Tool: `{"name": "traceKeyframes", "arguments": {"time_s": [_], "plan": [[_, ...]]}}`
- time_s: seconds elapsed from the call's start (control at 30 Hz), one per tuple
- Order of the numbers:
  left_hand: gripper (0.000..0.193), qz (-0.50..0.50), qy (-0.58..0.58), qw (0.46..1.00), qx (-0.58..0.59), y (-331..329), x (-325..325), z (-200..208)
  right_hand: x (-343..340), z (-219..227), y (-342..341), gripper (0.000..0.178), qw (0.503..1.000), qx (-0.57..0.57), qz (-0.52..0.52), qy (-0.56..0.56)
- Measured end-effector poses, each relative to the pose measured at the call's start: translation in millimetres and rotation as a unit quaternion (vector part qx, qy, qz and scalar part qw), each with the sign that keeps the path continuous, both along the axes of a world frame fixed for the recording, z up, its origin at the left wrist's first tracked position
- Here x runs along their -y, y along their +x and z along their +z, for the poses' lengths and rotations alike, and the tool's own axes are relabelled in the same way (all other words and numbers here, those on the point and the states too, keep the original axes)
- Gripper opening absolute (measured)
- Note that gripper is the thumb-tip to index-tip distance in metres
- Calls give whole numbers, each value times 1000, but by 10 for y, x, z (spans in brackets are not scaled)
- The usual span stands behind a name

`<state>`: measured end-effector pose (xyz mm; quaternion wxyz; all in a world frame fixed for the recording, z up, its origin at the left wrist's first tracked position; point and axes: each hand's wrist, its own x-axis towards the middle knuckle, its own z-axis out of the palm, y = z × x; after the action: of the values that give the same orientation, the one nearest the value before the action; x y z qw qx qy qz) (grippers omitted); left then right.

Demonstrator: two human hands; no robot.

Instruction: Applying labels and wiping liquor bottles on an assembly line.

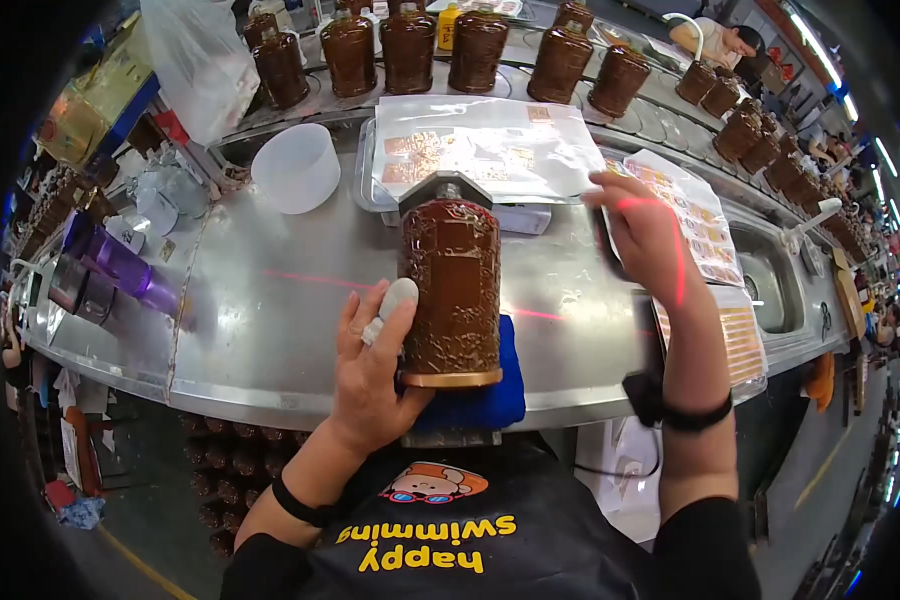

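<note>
A curved metal counter (260, 340) stretches across the workshop, with a row of brown bottles (479, 50) along its far side. At its near edge, an embossed bottle (457, 290) with a gold base (450, 379) sits beside a blue cloth (511, 385). The left hand (370, 385) holds its lower left side; the right hand (642, 235), fingers loosely curled, hovers near patterned sheets (692, 215), its grasp too blurred to tell.

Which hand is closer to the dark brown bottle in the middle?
Left. The left hand touches the brown bottle at its lower left side; the right hand is apart, off to its right.
</note>
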<state>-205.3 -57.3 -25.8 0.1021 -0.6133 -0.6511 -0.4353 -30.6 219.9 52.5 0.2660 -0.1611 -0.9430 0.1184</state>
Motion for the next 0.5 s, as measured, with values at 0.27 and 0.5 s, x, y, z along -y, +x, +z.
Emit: {"name": "traceKeyframes", "arguments": {"time_s": [0.27, 0.5], "plan": [[62, -48, 31, 997, 59, -46, -52, -168, -2219, -526, -1463, 41, 957, 269, -99, 39], [63, -51, 49, 992, 103, -129, -46, -245, -2444, -483, -1955, 30, 928, 355, -90, -66]]}}
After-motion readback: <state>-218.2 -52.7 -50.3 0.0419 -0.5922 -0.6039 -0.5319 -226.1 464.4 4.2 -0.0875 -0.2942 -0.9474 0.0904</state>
